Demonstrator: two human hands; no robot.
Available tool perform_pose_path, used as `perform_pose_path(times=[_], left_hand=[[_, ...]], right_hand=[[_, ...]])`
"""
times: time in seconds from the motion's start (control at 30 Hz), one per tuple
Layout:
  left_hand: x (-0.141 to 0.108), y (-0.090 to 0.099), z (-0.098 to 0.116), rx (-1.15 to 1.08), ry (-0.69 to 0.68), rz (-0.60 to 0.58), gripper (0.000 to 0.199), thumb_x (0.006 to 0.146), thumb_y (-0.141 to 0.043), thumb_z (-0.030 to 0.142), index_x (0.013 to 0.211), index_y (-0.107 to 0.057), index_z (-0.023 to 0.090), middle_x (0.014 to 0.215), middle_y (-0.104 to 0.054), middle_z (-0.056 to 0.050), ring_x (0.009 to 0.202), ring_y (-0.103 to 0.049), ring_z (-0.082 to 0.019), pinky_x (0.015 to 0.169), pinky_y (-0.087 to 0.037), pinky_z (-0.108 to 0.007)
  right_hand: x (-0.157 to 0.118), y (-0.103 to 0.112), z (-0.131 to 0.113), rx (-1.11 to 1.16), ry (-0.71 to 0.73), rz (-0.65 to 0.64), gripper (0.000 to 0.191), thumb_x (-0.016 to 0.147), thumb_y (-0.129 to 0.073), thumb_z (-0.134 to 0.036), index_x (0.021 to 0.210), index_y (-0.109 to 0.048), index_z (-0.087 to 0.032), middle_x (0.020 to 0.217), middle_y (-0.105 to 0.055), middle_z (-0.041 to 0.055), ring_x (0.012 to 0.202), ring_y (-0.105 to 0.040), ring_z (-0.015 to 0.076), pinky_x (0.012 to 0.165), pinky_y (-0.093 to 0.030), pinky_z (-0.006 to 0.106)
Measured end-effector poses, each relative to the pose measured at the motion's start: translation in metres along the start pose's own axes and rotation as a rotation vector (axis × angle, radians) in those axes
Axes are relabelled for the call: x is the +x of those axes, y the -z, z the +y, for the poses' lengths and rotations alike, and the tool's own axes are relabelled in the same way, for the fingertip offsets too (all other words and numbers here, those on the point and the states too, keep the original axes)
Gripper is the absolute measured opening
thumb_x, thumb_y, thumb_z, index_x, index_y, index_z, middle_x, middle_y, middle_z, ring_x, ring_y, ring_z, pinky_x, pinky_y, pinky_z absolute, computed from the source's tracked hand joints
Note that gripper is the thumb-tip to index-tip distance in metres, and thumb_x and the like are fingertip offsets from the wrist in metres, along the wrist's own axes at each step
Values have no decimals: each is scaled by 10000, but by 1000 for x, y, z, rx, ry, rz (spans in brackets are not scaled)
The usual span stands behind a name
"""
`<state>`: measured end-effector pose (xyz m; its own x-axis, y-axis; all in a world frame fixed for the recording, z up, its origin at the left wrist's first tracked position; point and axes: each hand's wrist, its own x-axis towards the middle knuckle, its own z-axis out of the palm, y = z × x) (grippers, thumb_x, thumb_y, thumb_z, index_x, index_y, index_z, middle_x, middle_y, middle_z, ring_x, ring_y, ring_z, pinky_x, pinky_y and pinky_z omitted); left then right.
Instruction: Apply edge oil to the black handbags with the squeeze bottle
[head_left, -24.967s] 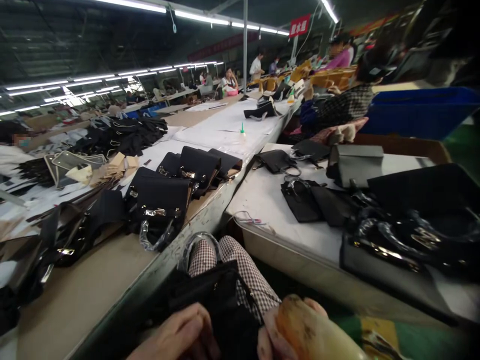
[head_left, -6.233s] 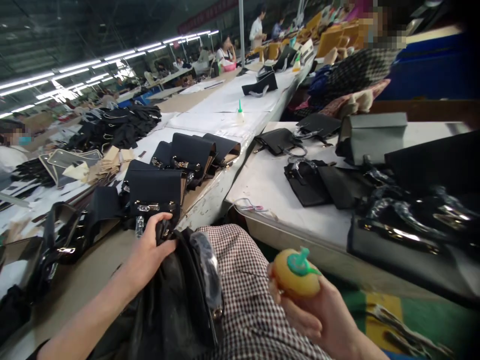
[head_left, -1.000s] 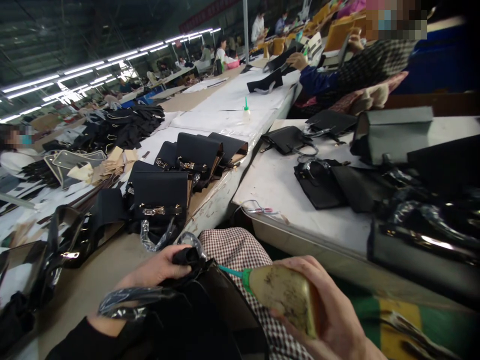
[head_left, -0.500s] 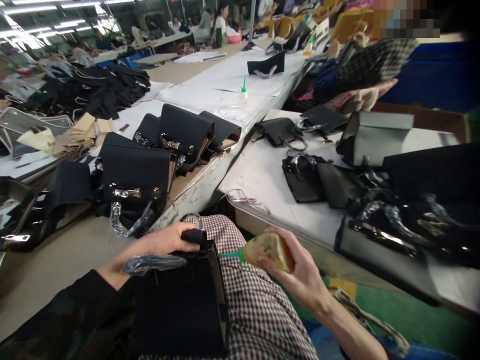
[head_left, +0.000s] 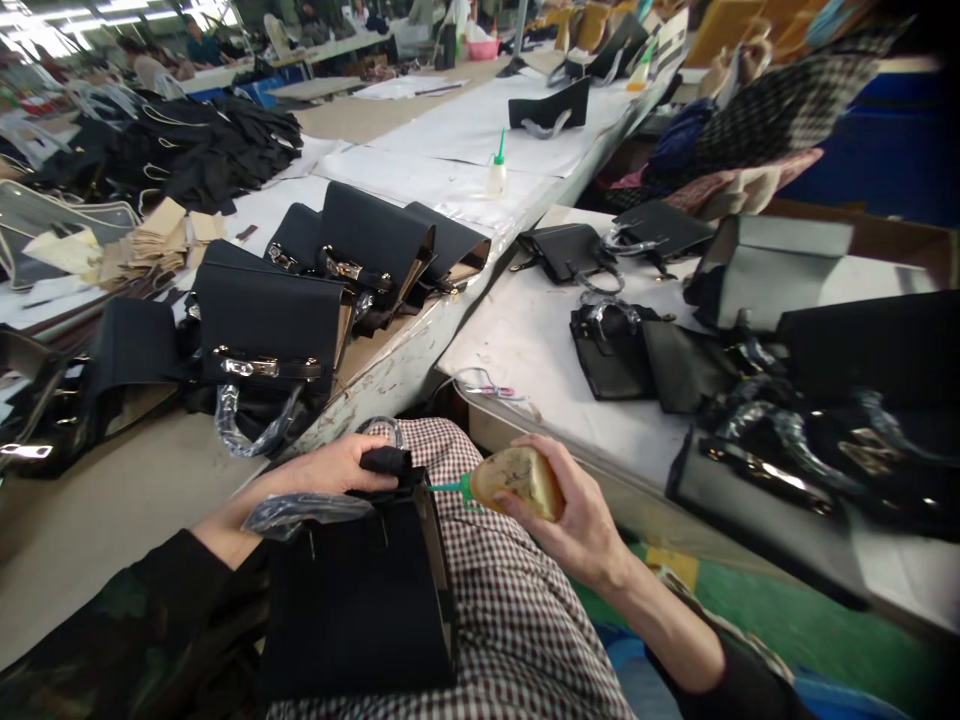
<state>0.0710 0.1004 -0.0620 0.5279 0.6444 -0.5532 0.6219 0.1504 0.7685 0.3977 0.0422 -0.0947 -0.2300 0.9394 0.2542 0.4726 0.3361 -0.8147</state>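
A black handbag (head_left: 352,600) rests on my lap, over a checkered cloth (head_left: 517,610). My left hand (head_left: 334,468) grips its top edge, the fingers pressed on a folded black flap. One plastic-wrapped handle (head_left: 307,512) lies across the bag's front below that hand. In my right hand (head_left: 570,510) is a squeeze bottle (head_left: 517,482) of amber liquid, held on its side. Its thin green nozzle points left, the tip at the bag's upper right corner by the open side. Whether any liquid comes out I cannot tell.
Black handbags (head_left: 270,315) stand on the left table, with brown paper pieces (head_left: 165,240) and a dark fabric pile behind. More bags (head_left: 615,350) cover the right table. A small green-tipped bottle (head_left: 497,175) stands farther back. Another person's checked sleeve (head_left: 780,105) shows upper right.
My right hand has moved the bottle slightly left and up, bringing the nozzle tip to the bag's corner. My left hand keeps its hold. The view has shifted a little.
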Motion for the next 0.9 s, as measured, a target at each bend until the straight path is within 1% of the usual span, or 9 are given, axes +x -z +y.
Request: perform_pose_path(times=[0.07,0.2,0.4,0.53,0.63,0.77,0.9], left_hand=[[1,-1,-2,1,-8,-6,368,871,-733,411,1145,-727,166,1129,-751,-55,1078,-656,-268,1008,-475,-382],[1,-2,-2,7,23,11,438,871,-734,415,1216,-703,147,1197,-748,-71,1126,-655,-279,1028,-460,-378],[2,-5,-3,22,49,12,410,868,-725,430,1177,-701,160,1178,-754,-56,1089,-665,-270,987,-477,-358],[5,-6,-4,68,30,18,446,870,-722,456,1181,-700,137,1168,-751,-73,1076,-667,-271,966,-483,-345],[5,-6,-2,52,36,14,431,871,-726,468,1157,-703,146,1133,-756,-67,1062,-674,-267,951,-493,-345],[3,-7,1,34,49,8,380,870,-733,452,1111,-698,160,1098,-756,-57,1053,-668,-266,950,-493,-356],[2,-9,1,37,37,-2,405,871,-728,473,1126,-698,161,1111,-753,-58,1045,-667,-266,955,-497,-367]], right_hand=[[-2,3,-2,19,-53,-52,418,937,-708,-489,1207,-549,-214,1100,-697,90,915,-695,252,812,-577,356],[-6,6,-4,63,-113,-155,358,928,-712,-457,1157,-564,-225,1027,-694,54,844,-677,228,755,-555,339],[-16,11,-2,86,-186,-282,362,932,-694,-451,1170,-551,-218,1009,-682,43,850,-659,227,764,-528,356],[-24,14,-1,95,-205,-346,398,929,-691,-454,1204,-546,-205,1021,-681,53,874,-649,238,791,-517,374],[-30,14,-1,98,-229,-392,381,924,-699,-429,1194,-555,-202,1017,-677,49,871,-640,234,787,-502,371],[-36,13,-1,107,-241,-442,368,910,-730,-403,1180,-572,-210,987,-672,25,849,-626,219,769,-483,351],[-37,15,-3,112,-278,-468,324,901,-736,-389,1136,-599,-213,924,-670,0,799,-612,202,734,-468,327]])
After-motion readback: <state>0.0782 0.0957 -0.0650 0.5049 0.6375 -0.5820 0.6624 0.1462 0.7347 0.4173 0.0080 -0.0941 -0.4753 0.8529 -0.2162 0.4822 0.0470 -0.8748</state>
